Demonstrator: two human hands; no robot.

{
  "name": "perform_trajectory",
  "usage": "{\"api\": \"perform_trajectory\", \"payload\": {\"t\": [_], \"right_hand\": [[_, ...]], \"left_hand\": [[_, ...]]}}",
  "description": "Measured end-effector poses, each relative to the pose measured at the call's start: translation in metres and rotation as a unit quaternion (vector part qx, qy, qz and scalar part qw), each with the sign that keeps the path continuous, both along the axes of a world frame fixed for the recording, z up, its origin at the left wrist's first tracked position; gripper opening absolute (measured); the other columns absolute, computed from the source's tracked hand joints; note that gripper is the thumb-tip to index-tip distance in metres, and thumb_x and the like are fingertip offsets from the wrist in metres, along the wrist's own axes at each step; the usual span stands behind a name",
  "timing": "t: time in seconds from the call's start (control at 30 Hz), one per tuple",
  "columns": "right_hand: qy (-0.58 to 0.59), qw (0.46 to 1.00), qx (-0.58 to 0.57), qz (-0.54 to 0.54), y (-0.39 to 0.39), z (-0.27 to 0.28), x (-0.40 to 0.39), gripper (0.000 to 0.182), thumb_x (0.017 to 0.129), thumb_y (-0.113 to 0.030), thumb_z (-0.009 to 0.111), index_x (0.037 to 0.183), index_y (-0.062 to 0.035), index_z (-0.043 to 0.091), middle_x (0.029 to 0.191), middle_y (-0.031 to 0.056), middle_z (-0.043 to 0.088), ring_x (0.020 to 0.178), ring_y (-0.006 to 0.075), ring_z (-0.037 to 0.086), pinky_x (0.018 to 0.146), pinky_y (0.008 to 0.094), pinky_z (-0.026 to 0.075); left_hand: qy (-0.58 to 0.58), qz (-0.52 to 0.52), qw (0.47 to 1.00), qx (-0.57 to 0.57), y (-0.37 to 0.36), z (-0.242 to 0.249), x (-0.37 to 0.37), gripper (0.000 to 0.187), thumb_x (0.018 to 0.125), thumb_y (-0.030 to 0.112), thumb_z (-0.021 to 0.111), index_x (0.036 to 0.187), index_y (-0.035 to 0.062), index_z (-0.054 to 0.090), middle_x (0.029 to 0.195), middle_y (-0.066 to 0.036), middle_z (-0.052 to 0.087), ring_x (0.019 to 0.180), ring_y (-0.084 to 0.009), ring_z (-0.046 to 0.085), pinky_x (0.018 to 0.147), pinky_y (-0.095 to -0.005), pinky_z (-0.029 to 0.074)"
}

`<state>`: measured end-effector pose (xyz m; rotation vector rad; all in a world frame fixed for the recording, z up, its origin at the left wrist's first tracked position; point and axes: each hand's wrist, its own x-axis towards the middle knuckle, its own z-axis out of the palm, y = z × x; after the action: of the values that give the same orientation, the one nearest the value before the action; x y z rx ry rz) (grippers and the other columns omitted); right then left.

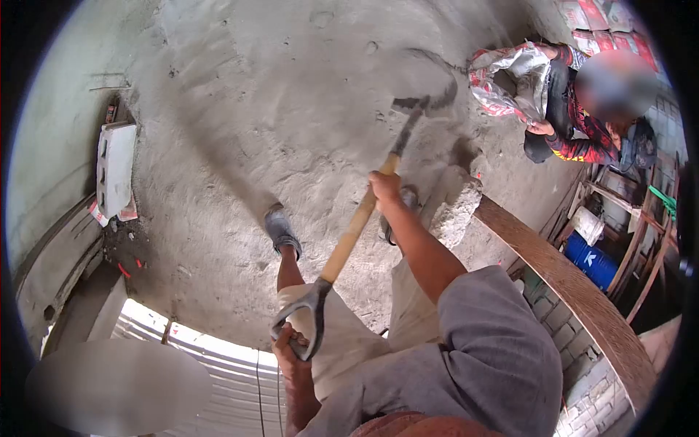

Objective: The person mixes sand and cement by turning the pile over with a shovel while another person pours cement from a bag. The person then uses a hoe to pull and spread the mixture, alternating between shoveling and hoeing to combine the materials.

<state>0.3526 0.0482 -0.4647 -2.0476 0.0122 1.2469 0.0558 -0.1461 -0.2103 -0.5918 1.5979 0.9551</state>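
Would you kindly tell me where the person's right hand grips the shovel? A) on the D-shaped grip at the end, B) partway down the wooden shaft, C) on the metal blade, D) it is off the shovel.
B: the right hand wraps the wooden shaft of the shovel, while the left hand holds the D-grip.

A rough grey floor carries everything. A white block lies at its left edge, with red scraps near it. A grey heap spreads at the far side, a lump nearer. A plank runs along the right.
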Motion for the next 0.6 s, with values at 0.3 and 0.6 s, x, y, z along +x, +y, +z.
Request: {"api": "perform_trajectory", "payload": {"t": [0.3, 0.6], "right_hand": [[0.102, 0.995, 0.006, -0.006, -0.013, 0.064, -0.083, 0.016, 0.070, -0.011, 0.063, 0.079, 0.0004, 0.057, 0.068, 0.0083, 0.056, 0.059, 0.0212, 0.057, 0.054, 0.0357, 0.047], [0.153, 0.951, -0.247, 0.103, -0.159, 0.076, -0.267, 0.033, 0.061, -0.012, 0.069, 0.085, 0.0089, 0.061, 0.072, 0.0123, 0.061, 0.061, 0.0226, 0.060, 0.056, 0.0369, 0.049]], "left_hand": [[0.167, -0.164, 0.971, 0.054, -0.013, 0.072, -0.089, 0.027, 0.078, 0.011, 0.065, 0.100, 0.0054, 0.051, 0.067, -0.002, 0.047, 0.049, -0.0123, 0.047, 0.043, -0.0255, 0.042], [0.482, -0.303, 0.813, -0.126, -0.182, 0.154, -0.174, 0.033, 0.077, 0.018, 0.064, 0.105, 0.0053, 0.053, 0.068, -0.005, 0.051, 0.046, -0.0140, 0.046, 0.039, -0.0305, 0.038]]}}
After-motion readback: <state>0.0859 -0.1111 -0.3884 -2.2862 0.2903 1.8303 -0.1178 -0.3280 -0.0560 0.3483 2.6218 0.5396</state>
